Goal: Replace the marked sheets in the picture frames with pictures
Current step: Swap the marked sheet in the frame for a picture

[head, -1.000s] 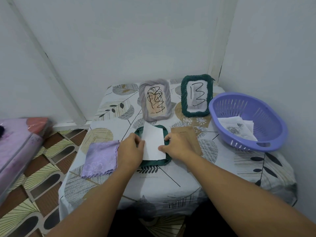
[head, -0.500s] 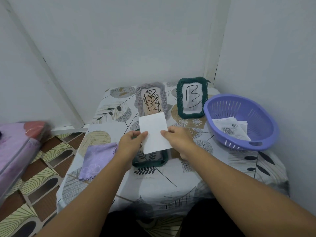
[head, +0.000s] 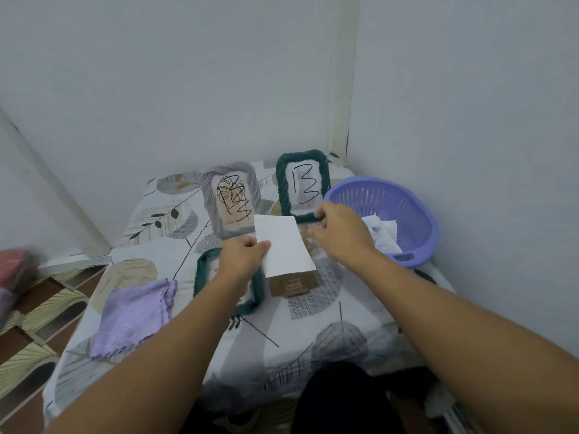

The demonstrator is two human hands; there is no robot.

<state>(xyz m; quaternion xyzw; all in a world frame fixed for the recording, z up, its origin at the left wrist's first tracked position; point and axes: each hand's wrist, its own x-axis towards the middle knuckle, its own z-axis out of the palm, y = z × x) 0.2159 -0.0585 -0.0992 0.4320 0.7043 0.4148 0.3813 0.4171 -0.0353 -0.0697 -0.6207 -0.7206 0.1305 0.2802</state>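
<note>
My left hand (head: 241,256) pinches a white sheet (head: 283,245) by its left edge and holds it above the table. Below that hand a green frame (head: 200,274) lies flat. Beside it lies a brown backing board (head: 293,285), partly hidden by the sheet. My right hand (head: 340,230) is off the sheet, fingers curled and empty, near the purple basket (head: 416,214), which holds pictures (head: 380,233). At the back stand a grey frame (head: 232,203) with a scribbled sheet and a second green frame (head: 304,186) with a marked sheet.
A lilac cloth (head: 134,314) lies at the table's left front. The small table with a leaf-print cover (head: 313,333) sits in a corner, walls behind and to the right. Patterned floor tiles (head: 31,324) and a pink-red blurred object (head: 14,267) are at the left.
The white sheet was lifted out of the flat green frame with both hands. My right hand has let go of it and moved right toward the basket; the left hand keeps the sheet.
</note>
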